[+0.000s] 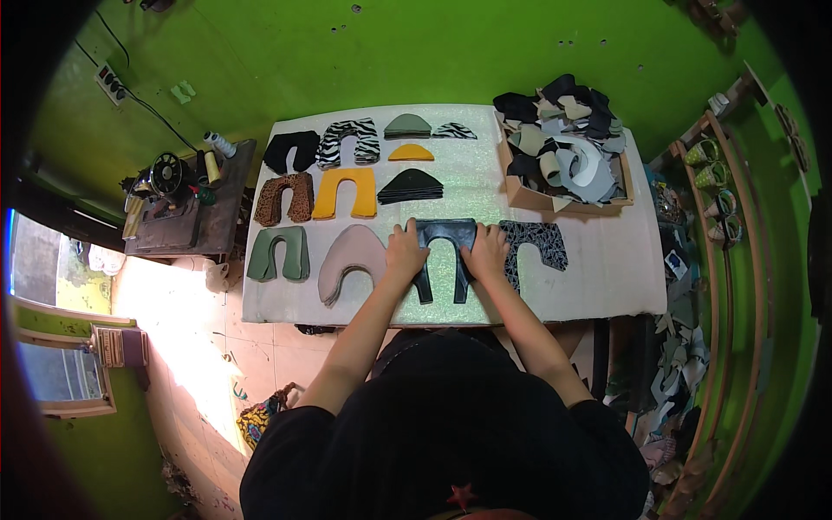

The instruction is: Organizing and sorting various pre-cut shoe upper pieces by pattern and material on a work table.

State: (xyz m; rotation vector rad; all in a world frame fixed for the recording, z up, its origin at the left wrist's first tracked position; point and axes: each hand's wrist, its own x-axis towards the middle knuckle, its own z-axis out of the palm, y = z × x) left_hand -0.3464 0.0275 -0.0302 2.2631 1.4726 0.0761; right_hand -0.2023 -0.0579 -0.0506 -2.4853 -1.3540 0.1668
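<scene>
Head view shows a table [472, 169] covered in a pale, faintly glittering sheet, set against a bright green wall [451, 52]. Light from an opening at the left falls on the tiled floor [290, 347]. Left of the table, a sewing machine [167, 176] stands on a dark stand with thread cones beside it; a power strip [110, 84] hangs on the wall above. On the right, a wooden rack [713, 286] leans along the wall, bearing what look like sandals.

A dark U-shaped piece [446, 229] lies at the table's near edge, about midway along, its legs pointing to the person. The left grip [405, 253] grasps its left shoulder and the right grip [487, 251] its right, fingers over the back edge, thumbs along the inner curve.

Close on the left is a pink stack [345, 251], its side partly covered by the left forearm; close on the right, a black-and-grey patterned piece [544, 243], partly behind the right grip. Farther left sits a green stack [282, 254]. Behind are leopard [284, 199], yellow [344, 192], black [289, 152] and zebra stacks [348, 141], plus half-moon pieces [412, 185]. A cardboard box [568, 201] heaped with scraps fills the back right corner.
</scene>
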